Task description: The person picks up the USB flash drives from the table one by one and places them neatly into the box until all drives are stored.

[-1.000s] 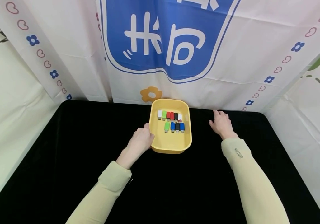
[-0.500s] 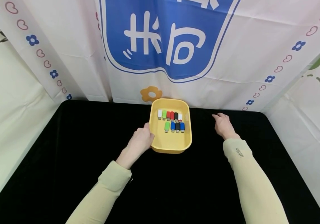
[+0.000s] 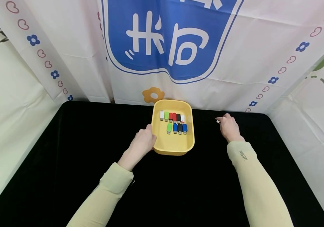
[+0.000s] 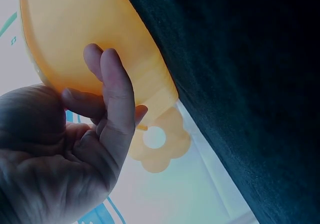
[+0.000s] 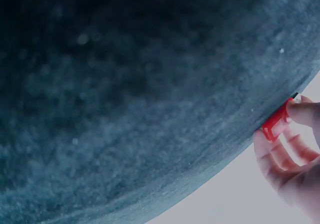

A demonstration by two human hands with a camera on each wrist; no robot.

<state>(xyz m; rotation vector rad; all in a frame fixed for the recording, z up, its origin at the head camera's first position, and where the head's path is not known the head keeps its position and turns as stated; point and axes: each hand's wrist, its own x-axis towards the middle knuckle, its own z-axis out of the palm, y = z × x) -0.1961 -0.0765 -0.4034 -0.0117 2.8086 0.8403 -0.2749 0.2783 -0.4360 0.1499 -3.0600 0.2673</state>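
My left hand (image 3: 142, 140) grips the left side of a yellow plastic bin (image 3: 170, 148); in the left wrist view its thumb and fingers lie at the bin's outer wall (image 4: 60, 34). Inside, USB sticks stand out in two rows: among them a green stick (image 3: 169, 128), a blue stick (image 3: 175, 127) and a white stick (image 3: 162, 115). To the right of the bin, my right hand (image 3: 230, 127) pinches a USB stick (image 5: 278, 121) between thumb and fingers. The right wrist view shows its red body; from the head only a small pale end peeks past the fingertips.
A black cloth (image 3: 94, 135) covers the table. Directly behind the bin hangs a white curtain (image 3: 130, 91) with a blue emblem, and white fabric (image 3: 321, 132) closes off the sides.
My right hand has drawn a little to the right, and the USB stick's pale end now shows at its fingertips. The left hand and the bin stay put.
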